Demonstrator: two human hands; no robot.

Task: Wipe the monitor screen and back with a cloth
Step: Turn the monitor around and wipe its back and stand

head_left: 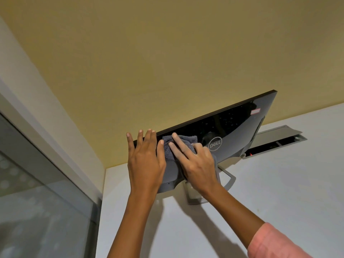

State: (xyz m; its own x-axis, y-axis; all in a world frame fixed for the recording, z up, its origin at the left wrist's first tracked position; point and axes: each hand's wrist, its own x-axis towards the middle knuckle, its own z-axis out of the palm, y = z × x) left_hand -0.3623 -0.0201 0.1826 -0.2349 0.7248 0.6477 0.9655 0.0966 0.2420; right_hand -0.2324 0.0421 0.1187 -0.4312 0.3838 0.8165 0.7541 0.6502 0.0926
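Observation:
The black monitor (232, 125) stands on a white desk with its glossy back towards me, a silver logo in the middle and dust specks on its right part. My left hand (145, 159) lies flat with spread fingers on the monitor's left edge. My right hand (195, 162) presses a grey cloth (186, 141) against the back, just left of the logo. The cloth is bunched under its fingers. The screen side is hidden.
The monitor's silver stand (228, 180) rests on the white desk (279, 192). An open grey cable hatch (279, 140) lies behind the monitor to the right. A yellow wall (149, 62) rises behind, and a glass partition (37, 192) runs along the left.

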